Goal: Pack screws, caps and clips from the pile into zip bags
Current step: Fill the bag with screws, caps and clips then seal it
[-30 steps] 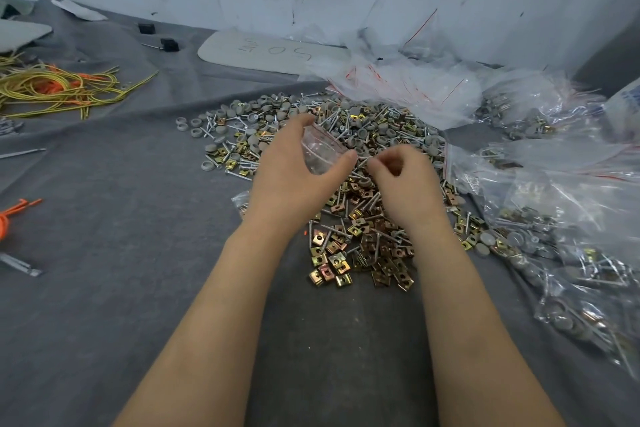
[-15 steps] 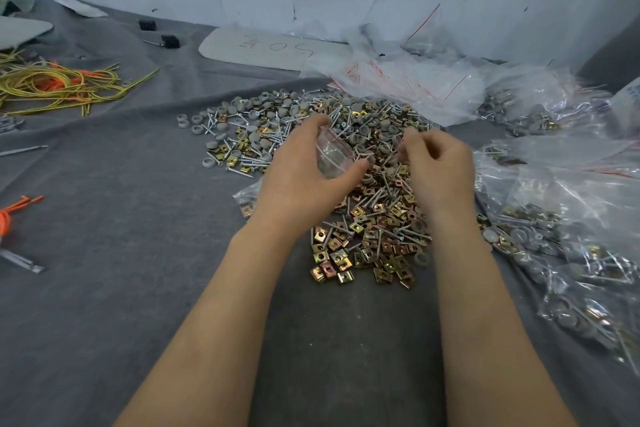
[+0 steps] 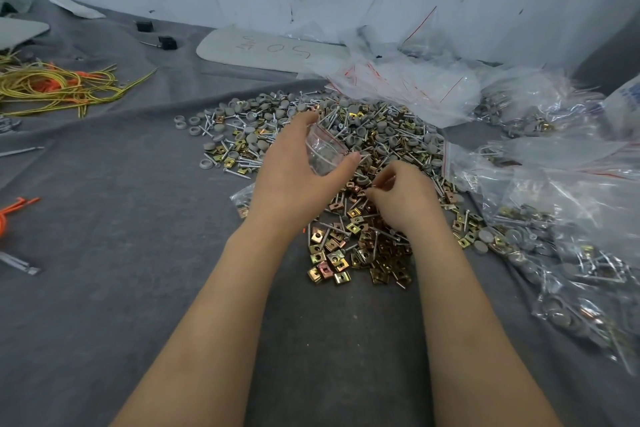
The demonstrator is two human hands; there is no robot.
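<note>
A pile [image 3: 346,163] of silver screws, grey round caps and brass-coloured square clips lies spread on the grey cloth [image 3: 121,253]. My left hand [image 3: 298,177] holds a small clear zip bag [image 3: 323,152] above the pile, gripped between thumb and fingers with its mouth facing right. My right hand [image 3: 403,198] rests low on the pile just right of the bag, fingers curled and pinching screws; what exactly it holds is partly hidden. A filled zip bag [image 3: 242,201] lies partly under my left wrist.
Filled zip bags [image 3: 554,246] lie heaped at the right. Empty bags [image 3: 398,87] with red seal lines sit behind the pile. Yellow and orange cords [image 3: 59,87] lie at the far left, and a grey board [image 3: 270,50] lies by the wall.
My right hand moved from the far right part of the pile back down and left, close to the bag's mouth. My left hand kept holding the bag almost still.
</note>
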